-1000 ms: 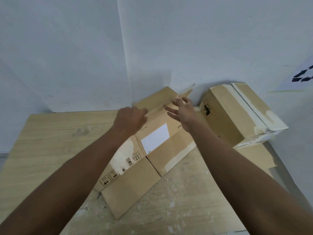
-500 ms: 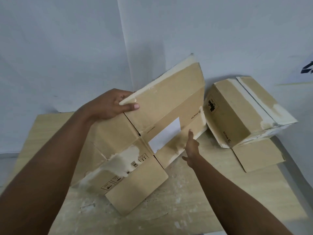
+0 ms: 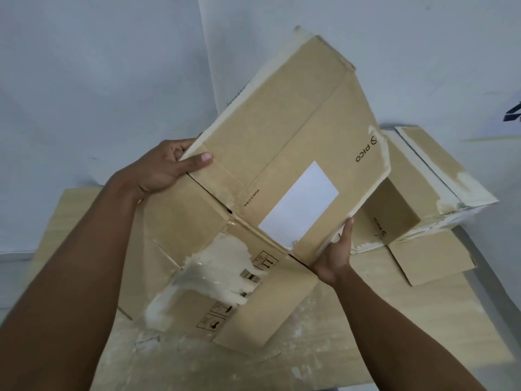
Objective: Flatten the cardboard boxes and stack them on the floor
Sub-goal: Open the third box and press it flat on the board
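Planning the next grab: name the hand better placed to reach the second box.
Probably right: the right hand is close beside the second box, while the left hand grips the held box at its far edge.

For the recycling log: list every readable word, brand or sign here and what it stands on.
"PICO": held box, upper right.
"Made in China": held box, beside its blank white label.
"PICO": second box.
Unreadable: handling pictograms on held box; wall sign, cut off.

Left hand (image 3: 162, 172), right hand (image 3: 334, 259): curled grips.
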Demonstrator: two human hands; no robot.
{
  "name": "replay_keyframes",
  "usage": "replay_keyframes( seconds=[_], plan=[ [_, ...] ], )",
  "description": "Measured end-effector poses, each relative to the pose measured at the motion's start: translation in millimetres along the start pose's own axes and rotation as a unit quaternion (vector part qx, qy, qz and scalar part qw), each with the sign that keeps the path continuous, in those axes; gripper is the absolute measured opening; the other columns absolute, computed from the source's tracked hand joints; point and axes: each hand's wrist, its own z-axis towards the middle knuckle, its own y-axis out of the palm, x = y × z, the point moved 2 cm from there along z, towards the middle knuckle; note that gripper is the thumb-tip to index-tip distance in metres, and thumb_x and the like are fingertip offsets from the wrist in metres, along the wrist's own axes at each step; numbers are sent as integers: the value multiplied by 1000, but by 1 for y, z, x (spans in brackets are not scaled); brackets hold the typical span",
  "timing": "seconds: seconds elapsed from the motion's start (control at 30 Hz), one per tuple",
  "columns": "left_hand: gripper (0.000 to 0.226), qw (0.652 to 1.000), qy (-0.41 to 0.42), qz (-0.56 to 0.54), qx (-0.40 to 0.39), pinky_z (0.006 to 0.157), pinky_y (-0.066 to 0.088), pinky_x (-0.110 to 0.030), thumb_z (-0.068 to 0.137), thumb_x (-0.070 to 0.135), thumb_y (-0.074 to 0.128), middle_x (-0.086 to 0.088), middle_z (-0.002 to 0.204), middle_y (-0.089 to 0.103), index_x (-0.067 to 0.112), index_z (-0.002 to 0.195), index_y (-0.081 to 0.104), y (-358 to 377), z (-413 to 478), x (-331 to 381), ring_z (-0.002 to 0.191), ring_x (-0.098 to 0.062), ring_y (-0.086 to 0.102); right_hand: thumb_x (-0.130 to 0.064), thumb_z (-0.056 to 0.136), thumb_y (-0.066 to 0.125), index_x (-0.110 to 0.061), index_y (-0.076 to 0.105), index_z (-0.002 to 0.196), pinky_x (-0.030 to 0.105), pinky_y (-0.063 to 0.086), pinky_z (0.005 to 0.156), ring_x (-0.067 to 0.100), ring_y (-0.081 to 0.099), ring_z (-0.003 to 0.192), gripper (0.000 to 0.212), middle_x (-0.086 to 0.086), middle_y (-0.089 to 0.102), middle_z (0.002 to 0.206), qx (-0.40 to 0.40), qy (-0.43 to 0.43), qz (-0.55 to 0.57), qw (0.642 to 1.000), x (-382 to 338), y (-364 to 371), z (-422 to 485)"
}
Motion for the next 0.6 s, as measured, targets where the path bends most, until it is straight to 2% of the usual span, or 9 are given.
replay_keyframes(
  seconds=[0.13,0.17,0.23,0.3,0.37,0.43,0.5,0.6],
  plan=[
    [27,997,-47,-66,8,82,56,-28,84,47,64,7,105,77,38,107,74,9,3,-36,90,-11,74,-99,65,41,-25,55,144,56,36,115,38,53,134,109,12,58,144,-41,41,-27,998,-17,-8,-1],
    [28,995,-58,-82,9,85,56,-29,85,46,64,4,107,77,37,109,75,13,4,-47,93,-13,73,-98,68,41,-25,54,144,55,36,115,37,52,135,106,11,57,145,-47,44,-39,997,-20,-9,-1],
    [34,991,-82,-108,15,87,56,-32,86,46,64,0,109,77,30,115,72,22,4,-67,95,-16,73,-88,78,44,-23,57,142,50,48,103,34,58,129,92,10,59,142,-42,36,-62,997,-26,-14,-2],
    [32,986,-104,-127,30,80,58,-30,90,43,63,-2,107,77,26,116,71,30,3,-84,90,-16,74,-67,88,48,-15,64,134,46,55,90,34,66,112,71,12,67,129,-26,35,-78,996,-33,-22,-6],
    [24,981,-128,-135,51,64,58,-23,94,39,62,0,99,78,26,111,72,36,0,-100,79,-12,74,-45,91,50,-9,67,125,42,57,87,32,70,102,52,13,72,117,13,34,-139,990,-42,-39,-8],
    [22,978,-150,-124,73,56,56,-21,94,40,63,4,92,79,26,109,72,41,-4,-119,73,-10,74,-29,90,54,-10,65,126,39,54,89,27,69,100,43,11,71,121,55,41,-239,969,-48,-59,-5],
    [26,976,-175,-93,93,60,57,-23,92,45,66,5,89,78,27,111,73,48,-6,-142,74,-11,74,-21,92,59,-13,65,124,37,55,83,25,66,94,34,10,68,123,90,32,-305,948,-50,-75,2],
    [33,971,-207,-58,109,76,57,-31,91,49,67,2,98,77,27,115,73,68,-9,-180,89,-19,73,-16,96,60,-19,66,124,37,57,75,24,66,96,28,6,71,122,135,7,-360,923,-42,-82,10]
  ],
)
